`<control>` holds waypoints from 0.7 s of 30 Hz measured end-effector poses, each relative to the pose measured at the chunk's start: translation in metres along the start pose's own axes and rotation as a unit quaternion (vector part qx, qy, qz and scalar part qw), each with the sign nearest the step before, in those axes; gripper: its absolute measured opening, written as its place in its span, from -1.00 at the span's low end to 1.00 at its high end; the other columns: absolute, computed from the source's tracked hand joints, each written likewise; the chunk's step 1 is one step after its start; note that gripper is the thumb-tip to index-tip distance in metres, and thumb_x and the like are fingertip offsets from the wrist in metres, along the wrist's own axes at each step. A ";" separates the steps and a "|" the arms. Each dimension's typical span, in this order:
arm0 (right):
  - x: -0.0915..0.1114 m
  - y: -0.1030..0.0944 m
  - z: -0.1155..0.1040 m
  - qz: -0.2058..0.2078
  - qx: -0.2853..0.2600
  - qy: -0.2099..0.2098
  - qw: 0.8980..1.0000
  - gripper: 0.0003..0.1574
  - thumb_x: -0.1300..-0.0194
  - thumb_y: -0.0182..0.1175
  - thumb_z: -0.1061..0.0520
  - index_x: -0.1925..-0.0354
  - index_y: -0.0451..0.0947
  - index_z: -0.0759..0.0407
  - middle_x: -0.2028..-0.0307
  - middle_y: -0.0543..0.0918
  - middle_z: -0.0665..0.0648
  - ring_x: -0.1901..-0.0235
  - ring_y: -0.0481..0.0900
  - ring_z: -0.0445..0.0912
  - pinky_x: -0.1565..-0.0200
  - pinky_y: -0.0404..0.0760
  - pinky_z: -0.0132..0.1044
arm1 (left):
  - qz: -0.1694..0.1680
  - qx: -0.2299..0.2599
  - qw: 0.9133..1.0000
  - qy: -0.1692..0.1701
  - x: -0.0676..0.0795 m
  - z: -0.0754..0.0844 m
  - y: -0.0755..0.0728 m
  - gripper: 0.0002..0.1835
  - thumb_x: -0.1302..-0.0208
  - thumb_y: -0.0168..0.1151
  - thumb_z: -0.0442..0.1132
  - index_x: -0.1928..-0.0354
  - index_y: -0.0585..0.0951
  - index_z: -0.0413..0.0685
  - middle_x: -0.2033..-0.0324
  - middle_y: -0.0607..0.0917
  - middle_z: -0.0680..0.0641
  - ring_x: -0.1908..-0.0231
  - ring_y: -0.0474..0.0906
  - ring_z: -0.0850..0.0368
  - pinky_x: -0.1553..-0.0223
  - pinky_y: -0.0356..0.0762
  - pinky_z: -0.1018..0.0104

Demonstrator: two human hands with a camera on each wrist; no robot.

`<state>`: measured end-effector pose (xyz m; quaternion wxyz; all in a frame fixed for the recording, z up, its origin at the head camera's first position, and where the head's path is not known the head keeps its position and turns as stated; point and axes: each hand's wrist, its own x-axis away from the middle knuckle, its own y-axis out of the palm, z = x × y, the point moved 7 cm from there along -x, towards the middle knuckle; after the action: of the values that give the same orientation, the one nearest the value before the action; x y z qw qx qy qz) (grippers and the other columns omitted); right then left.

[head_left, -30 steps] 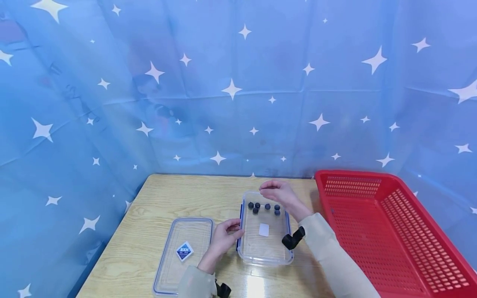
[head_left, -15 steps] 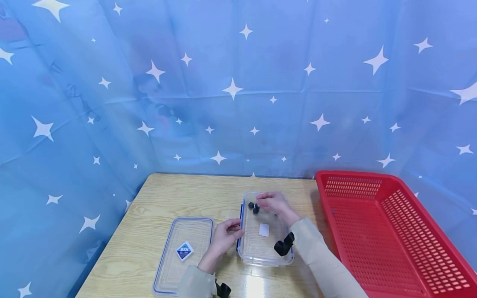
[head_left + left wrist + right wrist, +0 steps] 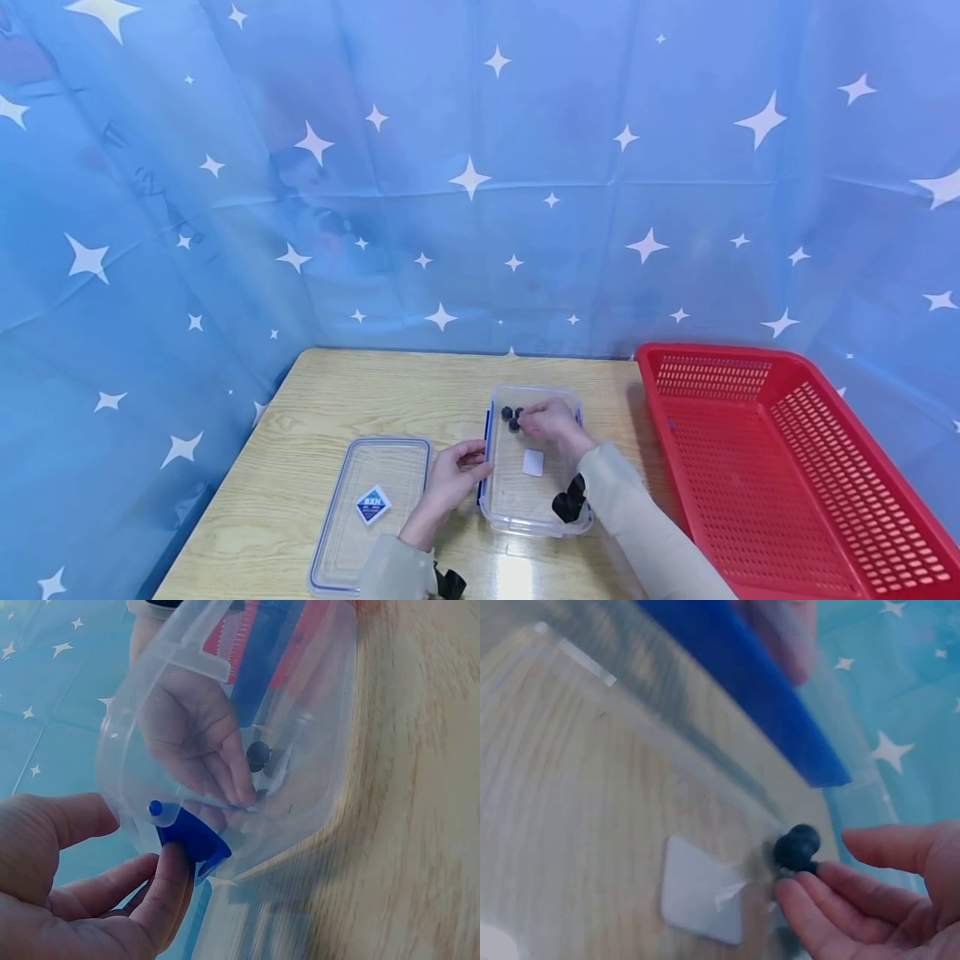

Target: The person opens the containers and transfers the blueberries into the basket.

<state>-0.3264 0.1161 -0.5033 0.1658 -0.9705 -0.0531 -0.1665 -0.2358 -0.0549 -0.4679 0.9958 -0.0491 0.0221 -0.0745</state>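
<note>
A clear plastic container (image 3: 510,500) with blue side latches stands on the table without its lid. My left hand (image 3: 452,475) grips its left side, the thumb at the rim and fingers against a blue latch (image 3: 191,838). Inside lie several small dark, blueberry-like balls (image 3: 514,424), grouped toward the far left. My right hand (image 3: 553,421) reaches into the container, its fingertips touching or very near these balls (image 3: 797,846). Its thumb stands apart from the fingers, and the hand hides part of the container floor. A white square (image 3: 532,463) shows at the container's middle.
Left of the container lies its clear lid (image 3: 408,462) with a blue seal and a blue-white diamond label. A large red plastic basket (image 3: 750,492) stands to the right. A blue star-patterned curtain (image 3: 465,250) hangs behind the wooden table (image 3: 375,383).
My right hand has come down from over the container's far rim into it, among the dark balls. The balls on the right are no longer visible there. My left hand stays put.
</note>
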 end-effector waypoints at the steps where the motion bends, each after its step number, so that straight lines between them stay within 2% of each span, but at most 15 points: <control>1: 0.000 0.001 0.000 -0.003 0.006 -0.002 1.000 -0.70 -0.19 0.17 0.36 0.11 0.53 0.53 0.23 0.67 0.36 0.19 0.65 0.10 0.14 0.62 -0.18 | 0.000 -0.001 1.000 -0.001 0.000 0.000 0.000 -0.62 -0.10 0.19 -0.54 0.03 0.45 -0.65 0.19 0.56 -0.51 0.14 0.52 -0.29 0.23 0.53 0.48; 5: -0.002 0.003 0.003 -0.013 0.009 -0.002 1.000 -0.71 -0.18 0.18 0.36 0.11 0.54 0.52 0.23 0.67 0.35 0.21 0.66 0.07 0.15 0.63 -0.19 | -0.001 -0.006 1.000 -0.004 -0.001 -0.002 0.000 -0.62 -0.10 0.20 -0.53 0.03 0.45 -0.63 0.18 0.56 -0.51 0.13 0.52 -0.30 0.23 0.53 0.48; 13: -0.005 0.013 0.003 -0.031 -0.001 -0.014 0.999 -0.68 -0.15 0.19 0.37 0.11 0.54 0.55 0.27 0.68 0.35 0.31 0.66 -0.04 0.18 0.63 -0.23 | 0.004 -0.010 1.000 -0.006 -0.013 -0.035 0.000 -0.61 -0.10 0.26 -0.48 0.01 0.49 -0.54 0.18 0.61 -0.39 0.15 0.57 -0.11 0.21 0.55 0.44; 18: -0.006 0.018 0.003 -0.043 -0.004 -0.014 0.999 -0.67 -0.16 0.17 0.38 0.09 0.52 0.56 0.22 0.66 0.39 0.26 0.66 0.03 0.16 0.63 -0.22 | 0.004 -0.008 1.000 -0.008 -0.014 -0.037 -0.001 -0.60 -0.09 0.28 -0.45 0.00 0.51 -0.50 0.19 0.62 -0.37 0.17 0.57 -0.05 0.21 0.55 0.43; 21: -0.006 0.020 0.003 -0.043 -0.002 -0.013 0.999 -0.68 -0.15 0.17 0.40 0.10 0.53 0.55 0.24 0.66 0.37 0.30 0.65 0.01 0.21 0.63 -0.24 | 0.002 -0.007 1.000 -0.010 -0.014 -0.037 -0.001 -0.59 -0.10 0.27 -0.45 0.00 0.50 -0.50 0.19 0.62 -0.37 0.16 0.56 -0.05 0.21 0.54 0.44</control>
<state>-0.3277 0.0978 -0.5138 0.1554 -0.9699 -0.0968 -0.1607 -0.2513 -0.0570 -0.5044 0.9957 -0.0572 0.0127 -0.0715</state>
